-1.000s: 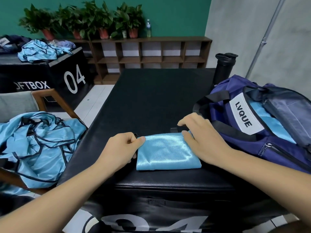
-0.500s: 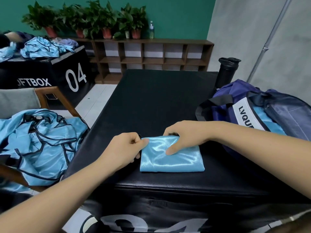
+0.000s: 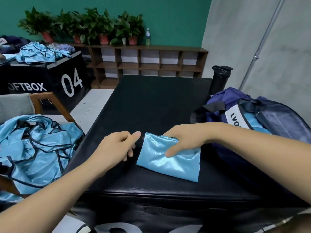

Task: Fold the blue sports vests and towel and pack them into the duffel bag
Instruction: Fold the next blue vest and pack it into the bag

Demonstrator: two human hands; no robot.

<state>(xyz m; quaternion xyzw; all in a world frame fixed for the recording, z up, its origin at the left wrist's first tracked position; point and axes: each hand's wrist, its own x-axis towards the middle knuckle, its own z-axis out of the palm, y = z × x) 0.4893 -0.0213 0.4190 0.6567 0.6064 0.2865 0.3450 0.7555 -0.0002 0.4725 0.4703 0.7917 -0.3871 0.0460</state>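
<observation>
the folded vest (image 3: 168, 160) is shining a glossy sky blue; the tabletop (image 3: 151, 101) is looking plain matte black; the duffel bag (image 3: 218, 113) is showing navy-purple with black straps and a white label in black letters; the vest pile (image 3: 33, 148) is wearing that same light blue with dark piping; the back wall (image 3: 168, 17) is glowing teal; the shelf (image 3: 168, 47) is reading brown, the pots (image 3: 103, 39) reddish

The folded light-blue vest (image 3: 170, 158) is shiny satin-like cloth, the black padded box (image 3: 151, 101) finely textured matt, the navy duffel bag (image 3: 276, 118) dull woven fabric.
</observation>
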